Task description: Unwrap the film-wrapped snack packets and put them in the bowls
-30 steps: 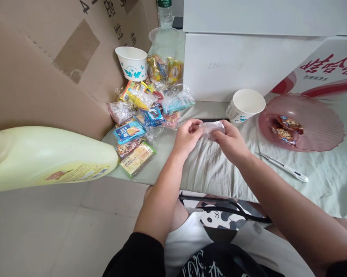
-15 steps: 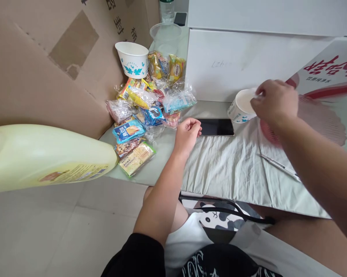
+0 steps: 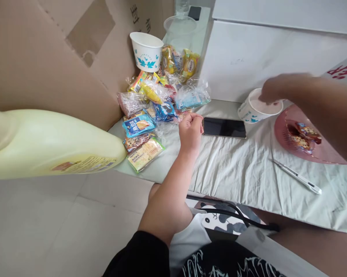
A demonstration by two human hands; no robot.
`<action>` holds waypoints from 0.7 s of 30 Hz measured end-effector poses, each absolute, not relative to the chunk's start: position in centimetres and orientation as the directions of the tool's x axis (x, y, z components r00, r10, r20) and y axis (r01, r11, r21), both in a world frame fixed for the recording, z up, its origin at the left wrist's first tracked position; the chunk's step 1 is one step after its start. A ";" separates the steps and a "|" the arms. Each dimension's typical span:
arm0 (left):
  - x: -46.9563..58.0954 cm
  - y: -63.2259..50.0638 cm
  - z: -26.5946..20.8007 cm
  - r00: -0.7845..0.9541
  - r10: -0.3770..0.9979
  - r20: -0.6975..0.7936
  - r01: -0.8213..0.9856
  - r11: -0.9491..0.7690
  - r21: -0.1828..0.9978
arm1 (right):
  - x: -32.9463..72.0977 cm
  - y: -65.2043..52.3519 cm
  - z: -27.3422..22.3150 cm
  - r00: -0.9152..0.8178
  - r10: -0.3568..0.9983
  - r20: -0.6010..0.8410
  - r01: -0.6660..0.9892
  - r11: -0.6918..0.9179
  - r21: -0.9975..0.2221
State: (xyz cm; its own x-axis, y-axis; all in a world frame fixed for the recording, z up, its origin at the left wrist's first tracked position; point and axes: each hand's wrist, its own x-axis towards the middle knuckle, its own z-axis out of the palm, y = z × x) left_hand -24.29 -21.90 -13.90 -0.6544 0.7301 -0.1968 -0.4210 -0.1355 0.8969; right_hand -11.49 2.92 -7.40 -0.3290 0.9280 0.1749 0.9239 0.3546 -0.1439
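My right hand reaches down into a white paper bowl with blue leaf prints, against the white box. Its fingertips are mostly hidden by the hand itself and the bowl's rim. Closed and resting on the cloth, my left hand is at the left end of a black smartphone. Whatever its curled fingers hold, if anything, is hidden. To its left lies a pile of wrapped snacks, among them a blue packet and a pack of soda biscuits.
A second paper bowl stands behind the snacks, near a clear plastic tub. On the right, a pink plate bears brown wrapped pieces. A white utility knife lies before it. A pale yellow bottle juts in from the left.
My right hand has gone from above the bowl's right rim down into the bowl. The left hand remains closed beside the phone. The whole view has shifted, showing more of the plate.
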 end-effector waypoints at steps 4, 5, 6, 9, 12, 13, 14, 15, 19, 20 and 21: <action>-24.3 -21.7 -13.6 -0.635 0.734 -0.240 -0.522 -0.179 0.834 | -17.0 -4.3 -5.0 -0.683 0.729 0.045 0.729 0.684 0.002; -24.3 -21.7 -13.5 -0.636 0.732 -0.244 -0.534 -0.189 0.824 | -18.7 -6.0 -5.3 -0.814 0.580 0.041 0.577 0.814 -0.066; -24.3 -21.7 -13.5 -0.640 0.728 -0.247 -0.538 -0.195 0.820 | -20.5 -7.2 -6.1 -0.884 0.467 0.027 0.460 0.878 -0.134; -24.4 -22.1 -13.5 -0.671 0.697 -0.253 -0.514 -0.192 0.836 | -24.6 -7.9 -9.9 -0.914 0.403 0.051 0.361 0.862 -0.357; -25.0 -22.8 -13.7 -0.703 0.666 -0.249 -0.478 -0.182 0.859 | -25.4 -6.0 -12.7 -0.893 0.449 0.029 0.398 0.820 -0.412; -25.2 -23.0 -13.8 -0.710 0.660 -0.245 -0.465 -0.180 0.867 | -24.9 -5.6 -12.9 -0.886 0.464 -0.015 0.436 0.820 -0.372; -25.5 -23.1 -13.9 -0.714 0.658 -0.239 -0.455 -0.177 0.873 | -24.1 -5.5 -12.7 -0.873 0.485 -0.060 0.477 0.820 -0.315; -25.8 -23.2 -14.0 -0.716 0.659 -0.231 -0.446 -0.177 0.877 | -22.9 -5.8 -12.2 -0.853 0.516 -0.084 0.519 0.817 -0.252; -25.6 -22.5 -14.0 -0.628 0.738 -0.245 -0.498 -0.140 0.856 | -16.7 -10.2 -9.2 -0.710 0.690 0.141 0.669 0.723 -0.173; -25.1 -22.2 -13.9 -0.555 0.795 -0.244 -0.537 -0.119 0.835 | -15.2 -11.7 -9.0 -0.648 0.728 0.222 0.697 0.685 -0.213; -24.4 -21.9 -13.8 -0.458 0.860 -0.225 -0.579 -0.096 0.810 | -13.7 -13.2 -9.1 -0.603 0.747 0.279 0.705 0.663 -0.252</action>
State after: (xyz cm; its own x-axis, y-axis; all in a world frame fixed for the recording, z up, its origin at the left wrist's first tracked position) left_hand -24.36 -21.91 -13.83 -0.4575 0.8603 -0.2250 -0.5790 -0.0962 0.8096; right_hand -13.74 -13.18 -9.14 -0.6027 0.7475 0.2792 0.7051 0.6628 -0.2523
